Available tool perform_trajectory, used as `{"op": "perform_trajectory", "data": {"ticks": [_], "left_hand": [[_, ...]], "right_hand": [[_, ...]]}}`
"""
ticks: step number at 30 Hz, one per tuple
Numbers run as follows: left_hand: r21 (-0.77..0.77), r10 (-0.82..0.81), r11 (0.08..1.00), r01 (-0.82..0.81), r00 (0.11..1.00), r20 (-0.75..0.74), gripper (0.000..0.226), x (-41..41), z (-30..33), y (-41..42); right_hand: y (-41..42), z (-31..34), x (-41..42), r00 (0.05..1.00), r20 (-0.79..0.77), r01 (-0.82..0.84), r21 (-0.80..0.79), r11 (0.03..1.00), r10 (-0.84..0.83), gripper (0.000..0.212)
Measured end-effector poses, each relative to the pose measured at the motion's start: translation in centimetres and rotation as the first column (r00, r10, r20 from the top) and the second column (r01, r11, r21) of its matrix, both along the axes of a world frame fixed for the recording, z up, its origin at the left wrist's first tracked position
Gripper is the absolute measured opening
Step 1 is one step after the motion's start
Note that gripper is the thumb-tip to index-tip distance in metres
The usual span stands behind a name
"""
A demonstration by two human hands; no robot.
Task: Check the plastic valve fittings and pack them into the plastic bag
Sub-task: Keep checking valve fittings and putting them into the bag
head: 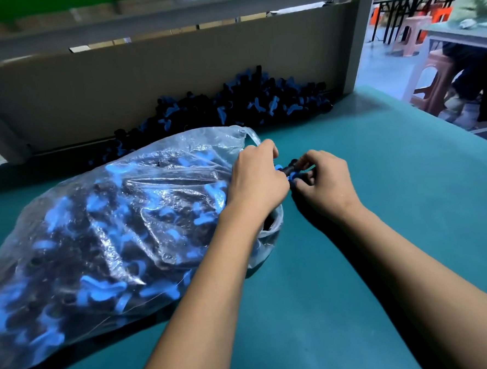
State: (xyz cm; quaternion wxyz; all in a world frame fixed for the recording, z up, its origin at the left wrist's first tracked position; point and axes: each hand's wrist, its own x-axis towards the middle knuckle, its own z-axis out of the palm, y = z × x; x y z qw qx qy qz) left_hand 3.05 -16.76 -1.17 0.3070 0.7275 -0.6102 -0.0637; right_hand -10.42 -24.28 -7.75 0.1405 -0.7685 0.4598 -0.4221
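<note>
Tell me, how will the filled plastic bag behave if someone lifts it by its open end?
The plastic bag is thin and wrinkled, so it would probably sag. Packed with valve fittings, it is likely heavy. Its mouth by the left hand looks open, so fittings might spill.

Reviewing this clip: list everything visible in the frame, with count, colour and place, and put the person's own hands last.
plastic bag: one, clear, lying on the table at left, stuffed with black-and-blue fittings.
loose fittings pile: too many to count, black with blue handles, against the back panel.
held fitting: one, black and blue, between both hands by the bag's mouth.
table: one, teal top.
back panel: one, grey-beige, behind the pile.
stools: two, pinkish, far right on the floor.
seated person: one, far right, partly cut off.
left hand: grips the fitting.
right hand: pinches the fitting.
</note>
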Motion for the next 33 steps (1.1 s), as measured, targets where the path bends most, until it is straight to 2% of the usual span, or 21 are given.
{"op": "perform_trajectory", "data": {"ticks": [2, 5, 8, 10, 12, 14, 18, 21, 25, 27, 31, 33], "left_hand": [[-0.025, 0.000, 1.000, -0.001, 0.999, -0.040, 0.038, 0.2, -0.1, -0.2], [-0.041, -0.005, 0.999, 0.003, 0.998, -0.059, 0.047, 0.5, -0.4, -0.4], [-0.052, -0.006, 0.999, 0.003, 0.999, -0.045, 0.048, 0.6, -0.7, -0.7], [-0.075, -0.009, 0.997, 0.003, 0.996, -0.089, 0.046, 0.6, -0.8, -0.8], [-0.122, -0.022, 0.993, 0.004, 0.989, -0.146, 0.028, 0.6, -0.7, -0.9], [-0.145, -0.041, 0.989, 0.008, 0.974, -0.224, 0.014, 0.7, -0.6, -0.9], [-0.120, -0.095, 0.991, 0.058, 0.938, -0.332, 0.016, 0.7, -0.1, -0.5], [-0.140, -0.091, 0.989, 0.042, 0.926, -0.365, 0.013, 0.6, 0.0, -0.4], [-0.117, -0.035, 0.993, -0.011, 0.922, -0.387, 0.006, 0.5, 0.1, -0.5], [-0.122, 0.007, 0.990, -0.063, 0.909, -0.417, 0.006, 0.4, 0.2, -0.5], [-0.118, 0.034, 0.987, -0.107, 0.867, -0.498, 0.012, 0.4, 0.5, -0.5], [-0.098, 0.010, 0.993, -0.062, 0.885, -0.465, 0.013, 0.4, 0.5, -0.4]], "right_hand": [[0.1, 0.2, -0.3, 0.987, 0.159, -0.002, 0.046, 0.999, -0.006, 0.022], [-0.4, 0.2, -0.9, 0.907, 0.419, -0.073, 0.225, 0.972, -0.029, 0.025], [-0.8, 0.4, -1.6, 0.663, 0.748, -0.328, 0.334, 0.884, -0.037, 0.011], [-0.8, 0.6, -2.0, 0.545, 0.838, -0.480, 0.336, 0.810, -0.026, 0.011], [-0.8, 0.7, -2.1, 0.498, 0.867, -0.584, 0.332, 0.741, 0.004, 0.014], [-0.6, 0.6, -2.0, 0.486, 0.874, -0.620, 0.327, 0.713, 0.022, 0.014], [-0.6, 0.8, -2.0, 0.426, 0.904, -0.656, 0.288, 0.698, 0.027, 0.017], [-0.4, 0.9, -2.1, 0.400, 0.912, -0.711, 0.243, 0.660, 0.095, 0.008], [-0.2, 0.7, -1.8, 0.519, 0.838, -0.677, 0.286, 0.678, 0.166, 0.018], [-0.2, 0.9, -1.7, 0.482, 0.869, -0.655, 0.274, 0.704, 0.111, 0.016], [-0.8, 0.9, -2.2, 0.317, 0.947, -0.605, 0.239, 0.760, -0.046, 0.021], [-0.8, 0.6, -2.1, 0.350, 0.937, -0.618, 0.235, 0.750, -0.006, 0.020]]}}
